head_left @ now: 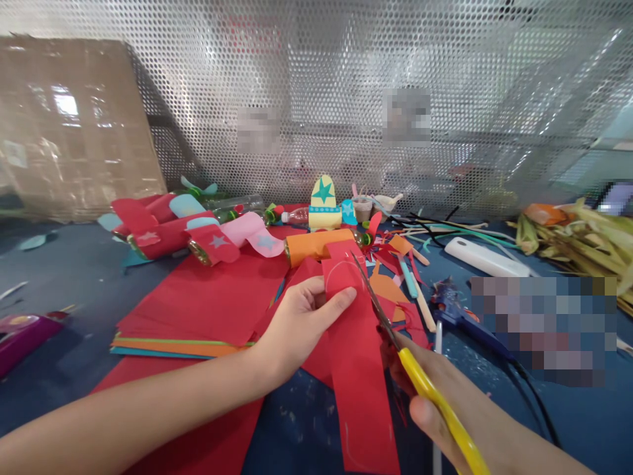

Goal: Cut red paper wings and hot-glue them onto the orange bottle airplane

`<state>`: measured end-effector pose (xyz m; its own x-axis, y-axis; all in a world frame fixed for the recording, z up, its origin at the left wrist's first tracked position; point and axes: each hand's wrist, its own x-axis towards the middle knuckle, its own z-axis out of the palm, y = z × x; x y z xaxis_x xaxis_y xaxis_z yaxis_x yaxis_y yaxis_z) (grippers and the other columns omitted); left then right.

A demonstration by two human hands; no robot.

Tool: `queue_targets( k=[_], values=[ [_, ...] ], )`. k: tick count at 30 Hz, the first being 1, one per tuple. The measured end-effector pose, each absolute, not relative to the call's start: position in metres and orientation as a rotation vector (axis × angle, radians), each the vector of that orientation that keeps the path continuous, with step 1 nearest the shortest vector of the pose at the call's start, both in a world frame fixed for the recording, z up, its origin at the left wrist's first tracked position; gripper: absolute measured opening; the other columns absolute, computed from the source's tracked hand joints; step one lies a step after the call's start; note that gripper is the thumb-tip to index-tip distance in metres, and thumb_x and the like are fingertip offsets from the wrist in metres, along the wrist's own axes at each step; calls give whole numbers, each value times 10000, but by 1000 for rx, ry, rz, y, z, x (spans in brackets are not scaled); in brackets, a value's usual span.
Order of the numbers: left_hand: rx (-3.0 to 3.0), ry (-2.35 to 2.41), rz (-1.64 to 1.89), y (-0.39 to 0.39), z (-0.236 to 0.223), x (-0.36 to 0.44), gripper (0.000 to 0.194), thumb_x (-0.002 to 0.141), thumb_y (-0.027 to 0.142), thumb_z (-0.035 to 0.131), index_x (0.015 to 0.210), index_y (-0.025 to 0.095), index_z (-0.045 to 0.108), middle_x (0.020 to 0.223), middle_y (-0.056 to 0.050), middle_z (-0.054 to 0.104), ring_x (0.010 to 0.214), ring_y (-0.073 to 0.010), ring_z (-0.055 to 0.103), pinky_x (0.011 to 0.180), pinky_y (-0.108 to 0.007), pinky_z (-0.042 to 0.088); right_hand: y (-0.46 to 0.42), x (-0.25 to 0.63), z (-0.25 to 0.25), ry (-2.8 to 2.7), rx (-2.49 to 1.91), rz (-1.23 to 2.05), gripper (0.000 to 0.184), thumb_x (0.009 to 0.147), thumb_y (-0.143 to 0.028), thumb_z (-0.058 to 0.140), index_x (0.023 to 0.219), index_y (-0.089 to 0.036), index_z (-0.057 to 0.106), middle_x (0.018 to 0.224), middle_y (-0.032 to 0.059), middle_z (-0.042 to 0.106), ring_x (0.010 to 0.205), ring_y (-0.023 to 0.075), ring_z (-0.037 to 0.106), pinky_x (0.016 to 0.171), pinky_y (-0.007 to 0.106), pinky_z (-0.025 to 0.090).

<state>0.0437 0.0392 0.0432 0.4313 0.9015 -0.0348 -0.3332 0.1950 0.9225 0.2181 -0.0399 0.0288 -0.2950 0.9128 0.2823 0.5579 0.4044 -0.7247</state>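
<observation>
A long strip of red paper (pixel 360 389) with a rounded outline drawn at its top is pinched in my left hand (pixel 301 323), thumb on its face. My right hand (pixel 445 396) holds yellow-handled scissors (pixel 430 389), whose blades lie along the strip's right edge near the drawn curve. Whether the blades are apart is hard to make out. Below and left of my left hand lies a stack of coloured paper (pixel 198 297) with red on top. Just past the strip sits an orange paper-wrapped bottle (pixel 311 245).
Red paper-wrapped bottles (pixel 163 234) lie at the back left. At right are a blue glue gun (pixel 459 316), a white-handled tool (pixel 487 257) and dried husks (pixel 583 244). Orange and red scraps (pixel 390 290) lie beyond the scissors. A perforated metal screen (pixel 321 86) and a cardboard box (pixel 74 132) stand behind.
</observation>
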Motion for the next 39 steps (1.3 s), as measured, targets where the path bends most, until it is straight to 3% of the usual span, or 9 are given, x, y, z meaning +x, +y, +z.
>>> queue_targets(
  k=[11,15,21,27,39],
  values=[
    [1039,748,956,38,45,44,215,724,361,760,753,169,667,742,-17,741,679,-177,698,644,-277,572,-41,219,28,-1943,-1266,756,663,796,-803,248,828,-218,558,672,58,625,507,197,547,493,305,476],
    [1045,762,957,39,44,43,210,739,356,750,733,172,649,725,1,726,672,-161,687,655,-277,572,-40,218,31,-1942,-1246,800,603,814,-772,299,833,-224,549,696,59,637,534,197,570,514,298,496],
    [1065,793,948,38,44,42,231,737,365,747,801,158,667,729,-11,720,655,-162,679,630,-272,560,-40,217,36,-1950,-1214,861,537,851,-727,303,836,-236,520,711,46,634,548,190,568,496,283,482],
    [1045,782,957,38,44,44,237,710,366,763,773,158,666,768,-27,739,702,-188,699,657,-293,573,-40,219,36,-1971,-1261,891,571,835,-754,277,825,-238,521,697,48,608,557,196,556,537,298,491],
    [1047,822,961,38,44,44,273,681,386,778,713,156,635,691,-10,713,624,-159,670,590,-266,555,-44,218,33,-1949,-1296,821,574,822,-768,281,768,-245,510,658,37,594,527,188,533,506,285,475]
  ],
)
